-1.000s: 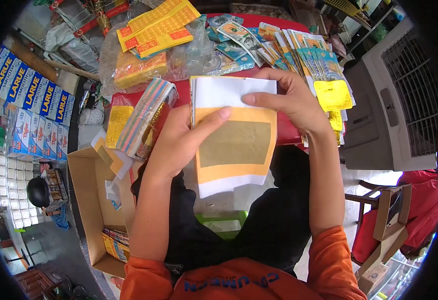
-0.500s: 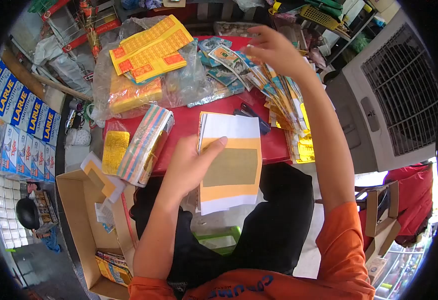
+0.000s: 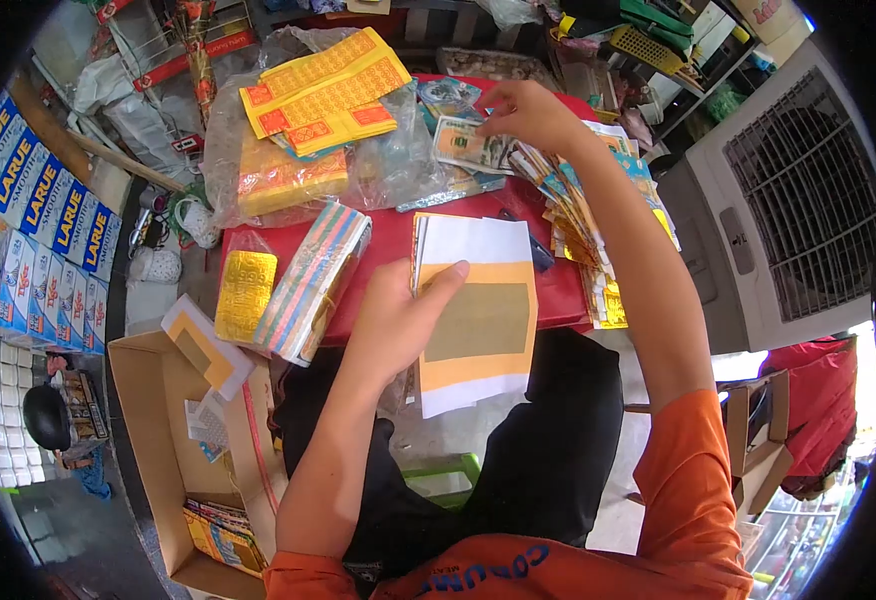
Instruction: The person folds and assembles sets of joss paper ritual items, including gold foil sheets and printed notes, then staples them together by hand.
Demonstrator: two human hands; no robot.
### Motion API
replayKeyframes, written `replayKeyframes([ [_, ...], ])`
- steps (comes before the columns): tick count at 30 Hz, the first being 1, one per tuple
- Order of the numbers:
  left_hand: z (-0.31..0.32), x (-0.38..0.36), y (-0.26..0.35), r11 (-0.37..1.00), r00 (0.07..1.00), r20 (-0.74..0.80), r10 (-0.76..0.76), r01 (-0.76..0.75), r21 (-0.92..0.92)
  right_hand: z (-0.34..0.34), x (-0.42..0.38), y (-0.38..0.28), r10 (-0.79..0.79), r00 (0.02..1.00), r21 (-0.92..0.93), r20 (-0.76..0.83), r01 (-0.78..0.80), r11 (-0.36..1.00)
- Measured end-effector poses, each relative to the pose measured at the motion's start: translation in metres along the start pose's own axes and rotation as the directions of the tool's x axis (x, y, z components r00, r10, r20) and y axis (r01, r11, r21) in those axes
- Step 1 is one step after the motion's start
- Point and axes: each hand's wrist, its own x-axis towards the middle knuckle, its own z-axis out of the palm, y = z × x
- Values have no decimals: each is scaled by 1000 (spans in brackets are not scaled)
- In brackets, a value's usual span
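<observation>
Picking through papers, I'd say — left hand (image 3: 398, 312) clasps the orange-and-white stack (image 3: 478, 322) at the red table's (image 3: 382, 236) edge; right hand (image 3: 538, 115) touches a printed note (image 3: 461, 149), pinch unclear — lifting calls for thin-edge fingertip work

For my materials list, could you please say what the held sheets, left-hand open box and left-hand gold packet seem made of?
Held sheets: probably matte paper, given thin, layered edges. Open box: likely plain cardboard, with stiff brown walls. Gold packet: perhaps metallic foil or coated paper; its surface gleams.
</observation>
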Motion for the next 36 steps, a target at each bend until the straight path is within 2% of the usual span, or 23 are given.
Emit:
replayKeyframes([
  [1,0,0,-1,1000,1000,-13,21,-21,-19,-3,3,1,-59,995,50,77,56,997],
  [2,0,0,-2,1000,1000,-15,23,-23,-20,-5,2,3,-62,995,49,77,59,997],
  [5,0,1,-4,999,999,-19,49,-49,-3,-13,-4,-12,-39,999,134,15,37,990],
  [7,0,1,-4,999,999,-18,48,-49,-14,-13,6,-5,-78,985,369,-156,131,920],
  [8,0,1,-4,999,999,-18,47,-48,-14,-12,9,0,-77,985,370,-155,130,920],
  [10,0,1,-3,998,998,-33,60,-60,-3,-11,12,-8,49,954,477,-295,102,873],
  [11,-1,1,-2,998,998,-30,60,-61,-4,-11,13,-12,113,961,589,-254,61,806],
  [12,-2,1,-1,999,999,-24,43,-43,0,-8,14,-13,114,960,587,-255,60,807],
  [14,-3,1,2,1000,1000,-16,27,-27,4,-1,15,-16,270,950,755,-154,-63,652],
  [15,-3,0,3,1000,1000,-21,11,-11,19,9,24,-4,251,951,685,-180,-62,726],
  [16,-3,0,4,999,1000,-26,-5,6,34,12,26,1,251,951,684,-181,-62,727],
  [18,-3,-1,5,999,1000,-25,8,-7,32,19,31,13,171,971,261,-166,-124,957],
  [19,-2,-1,6,999,1000,-24,21,-20,31,23,35,22,12,983,95,-185,6,995],
  [20,-1,-1,6,999,1000,-21,20,-19,27,21,38,31,14,983,92,-184,3,996],
  [22,2,-1,6,997,995,-71,74,-73,15,8,32,17,55,984,-109,-171,-75,991],
  [23,2,-1,5,997,995,-69,75,-75,10,3,36,20,56,984,-115,-171,-76,990],
  [25,0,-1,5,998,996,-76,49,-47,32,-14,54,40,106,955,-277,-278,-186,943],
  [26,1,0,6,998,996,-74,55,-53,29,-20,61,51,103,954,-282,-282,-185,941],
  [28,3,-1,9,994,988,-117,102,-104,-16,-29,70,62,147,967,-395,-207,-220,892],
  [29,3,-1,10,994,987,-116,108,-111,-17,-36,76,67,169,984,-467,-63,-179,866],
  [33,1,0,12,996,991,-99,85,-86,-2,-39,88,90,200,980,-511,19,-163,844],
  [35,3,-1,13,995,988,-123,94,-95,0,-38,101,102,337,931,-527,141,-217,821],
  [36,3,0,12,995,988,-124,95,-96,0,-39,102,102,336,931,-528,141,-216,822],
])
